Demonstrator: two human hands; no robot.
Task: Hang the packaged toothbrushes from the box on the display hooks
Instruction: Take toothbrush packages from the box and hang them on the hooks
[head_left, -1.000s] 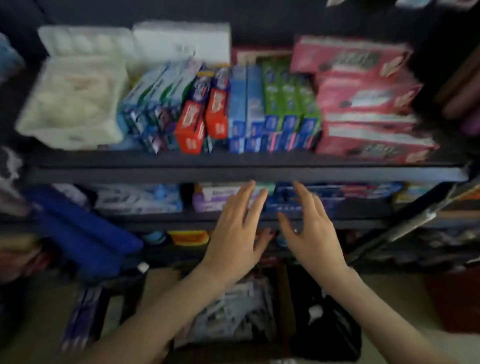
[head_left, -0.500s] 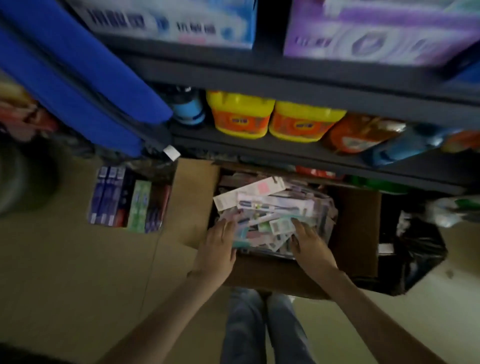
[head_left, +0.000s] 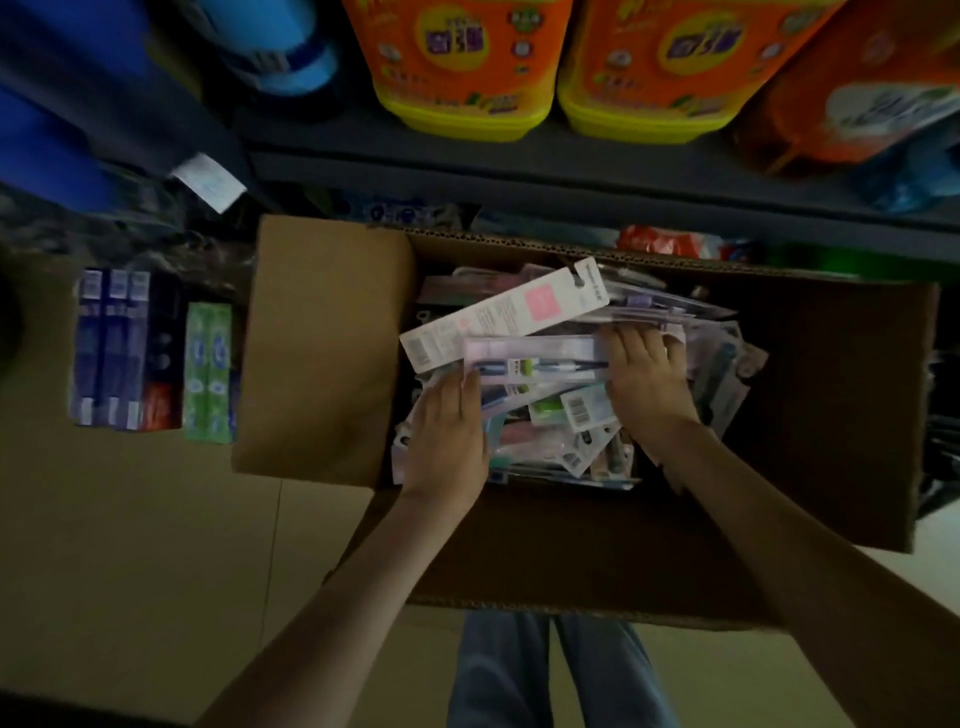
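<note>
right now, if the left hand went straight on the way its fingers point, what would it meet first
The blue toothbrush pack lying crosswise just ahead of the left hand; its thumb seems to touch it.

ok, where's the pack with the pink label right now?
Head view: the pink-label pack lies diagonally atop the pile in the cardboard box, just beyond the left hand and right hand.

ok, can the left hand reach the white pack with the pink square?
Probably yes: the white pack lies on top of the pile in the open cardboard box, largely uncovered, just beyond the left hand.
</note>
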